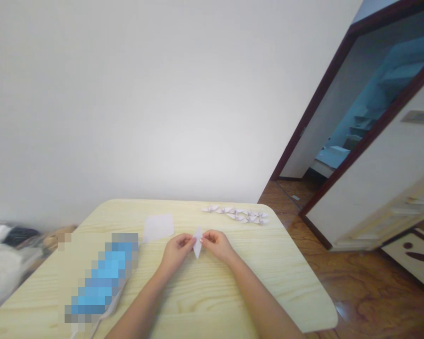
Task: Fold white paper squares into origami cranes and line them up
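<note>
Between my two hands is a small white folded paper [198,243], narrow and diamond-shaped, with its points toward and away from me. My left hand [177,251] pinches its left edge between thumb and fingers. On the other side, my right hand [217,245] pinches its right edge the same way. Both hands are just above or resting on the wooden table [198,301]; which of these I cannot tell. Beyond my left hand lies a flat stack or sheet of white paper [159,227]. Several small folded paper pieces [238,214] lie in two rows beyond my right hand.
A blurred-out device with a blue screen [104,278] lies at the left, a white cable [111,306] beside it. Behind the table stands a white wall [162,103]. White fabric or bags [7,273] sit past the left edge. To the right are wooden floor and a doorway [318,108].
</note>
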`<control>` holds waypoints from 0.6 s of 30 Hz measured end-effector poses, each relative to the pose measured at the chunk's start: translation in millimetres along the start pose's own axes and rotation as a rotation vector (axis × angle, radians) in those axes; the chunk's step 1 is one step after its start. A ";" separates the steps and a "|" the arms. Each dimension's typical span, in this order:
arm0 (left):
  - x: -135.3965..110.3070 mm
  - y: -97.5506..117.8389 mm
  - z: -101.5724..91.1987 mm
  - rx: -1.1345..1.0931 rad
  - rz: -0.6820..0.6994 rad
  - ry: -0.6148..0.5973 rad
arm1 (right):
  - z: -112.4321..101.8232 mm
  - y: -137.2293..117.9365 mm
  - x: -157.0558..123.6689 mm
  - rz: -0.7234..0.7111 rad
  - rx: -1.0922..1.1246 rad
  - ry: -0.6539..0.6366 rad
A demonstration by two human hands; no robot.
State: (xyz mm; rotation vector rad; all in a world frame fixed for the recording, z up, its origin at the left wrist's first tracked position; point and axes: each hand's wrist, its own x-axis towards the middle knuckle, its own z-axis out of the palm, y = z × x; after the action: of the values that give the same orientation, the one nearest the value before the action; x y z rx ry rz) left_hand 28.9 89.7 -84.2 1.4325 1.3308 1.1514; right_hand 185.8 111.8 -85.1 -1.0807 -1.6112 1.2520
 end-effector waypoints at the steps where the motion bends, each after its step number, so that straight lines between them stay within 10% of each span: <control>1: -0.2 -1.3 0.6 0.018 -0.009 -0.007 | 0.1 0.8 0.2 0.012 -0.024 0.004; 8: -1.7 -9.4 2.2 0.301 0.213 0.032 | -3.0 0.4 -1.5 0.105 -0.383 0.012; 18: -5.8 0.2 -2.0 0.746 0.393 -0.202 | -11.0 -9.1 -7.9 -0.115 -0.855 -0.088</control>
State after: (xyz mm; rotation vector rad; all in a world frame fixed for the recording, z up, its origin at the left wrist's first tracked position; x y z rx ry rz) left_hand 26.9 83.9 -84.1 2.3622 1.4392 0.7214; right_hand 197.3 106.1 -75.0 -1.4032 -2.3203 0.5106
